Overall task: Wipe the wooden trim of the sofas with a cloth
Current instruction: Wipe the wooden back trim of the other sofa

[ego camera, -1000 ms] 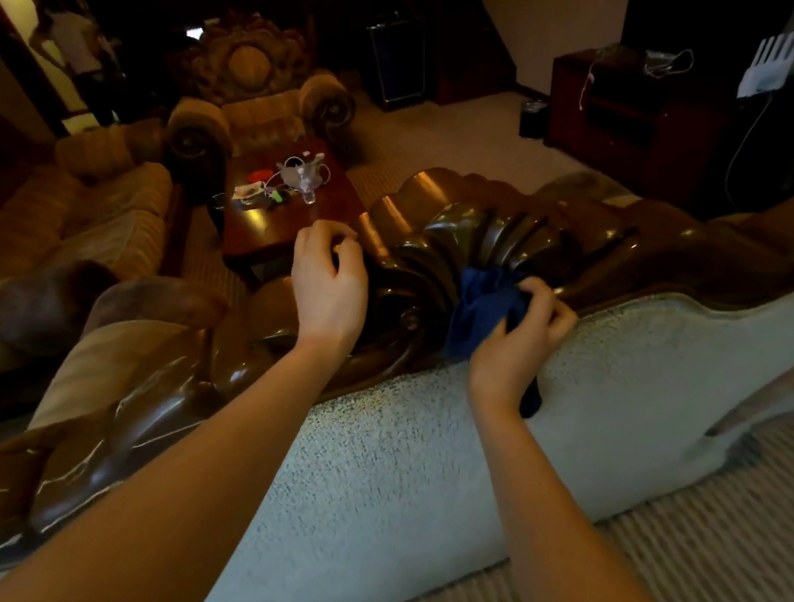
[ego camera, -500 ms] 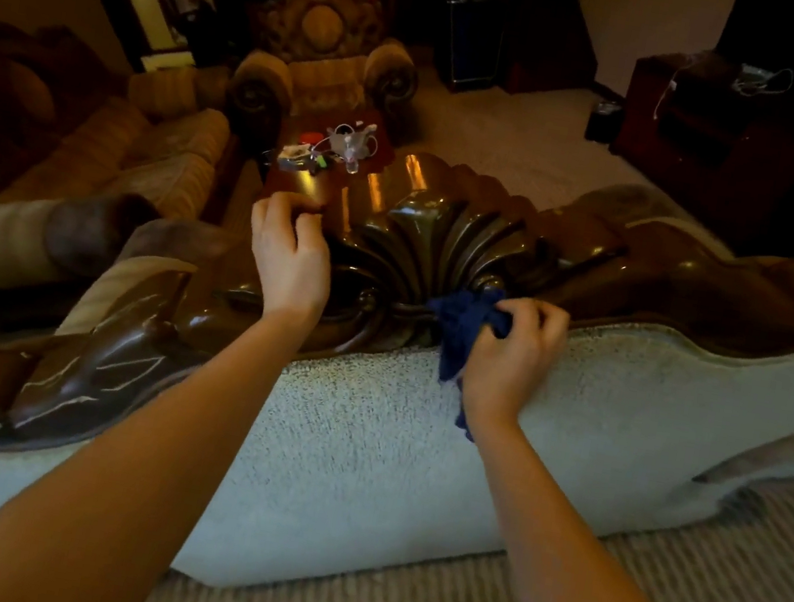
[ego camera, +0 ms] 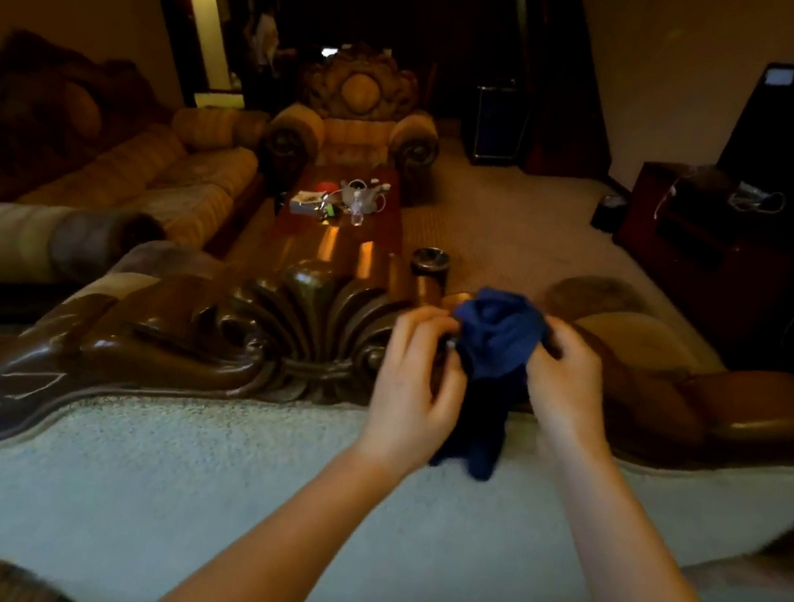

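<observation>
A dark blue cloth [ego camera: 492, 357] hangs bunched between both hands, just above the carved wooden trim [ego camera: 286, 330] that tops the sofa's pale fabric back [ego camera: 148, 480]. My left hand [ego camera: 414, 392] pinches the cloth's left edge with curled fingers. My right hand [ego camera: 566, 385] grips its right side. The cloth's lower end dangles over the fabric back. The shell-shaped carving of the trim lies just left of my hands.
Beyond the sofa stands a long wooden coffee table [ego camera: 343, 235] with small items and a dark cup [ego camera: 429, 261]. A striped sofa [ego camera: 154, 179] is at left, a carved armchair [ego camera: 355, 122] at the far end, and a dark cabinet [ego camera: 718, 232] at right.
My left hand left the trim and took hold of the cloth. My right hand lifted the cloth up off the carving. The view tilted up toward the room.
</observation>
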